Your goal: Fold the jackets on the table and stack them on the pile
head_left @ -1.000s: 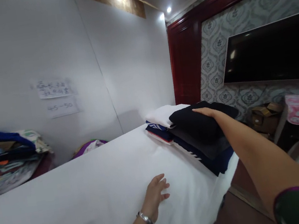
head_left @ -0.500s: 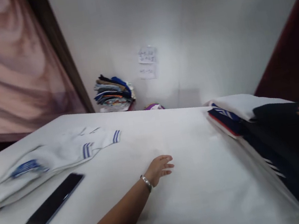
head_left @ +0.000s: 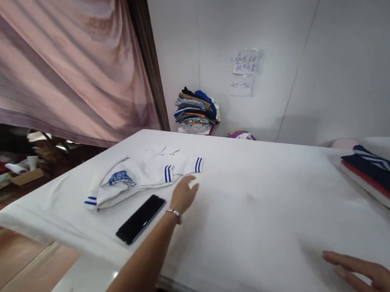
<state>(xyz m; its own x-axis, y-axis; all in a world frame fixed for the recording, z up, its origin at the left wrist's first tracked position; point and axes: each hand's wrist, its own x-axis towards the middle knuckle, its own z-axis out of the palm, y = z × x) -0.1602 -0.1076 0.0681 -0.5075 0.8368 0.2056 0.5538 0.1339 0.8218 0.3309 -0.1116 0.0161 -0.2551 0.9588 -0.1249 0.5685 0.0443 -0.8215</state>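
Note:
A white garment (head_left: 147, 171) with blue-striped cuffs and a blue printed patch lies on the white tabletop (head_left: 252, 226). My left hand (head_left: 184, 194) is at its near edge by the striped cuffs, thumb apart from the fingers and nothing seen in it. Whether the fingertips touch the cloth I cannot tell. Just left of my wrist, which wears a silver bracelet, is a black phone (head_left: 141, 218). At the lower right, my right hand (head_left: 367, 274) shows spread fingers and holds nothing; the frame's bottom edge cuts it off.
Folded navy clothing (head_left: 388, 174) with white stripes and a red edge lies at the right. Beyond the table, a stack of folded clothes (head_left: 195, 111) stands by the wall beneath paper signs (head_left: 244, 63). A pink curtain (head_left: 92, 58) hangs at the left.
The view has turned left. My left hand has come closer to the white garment. My right hand has come away from the dark clothing at the right and is now over the near tabletop.

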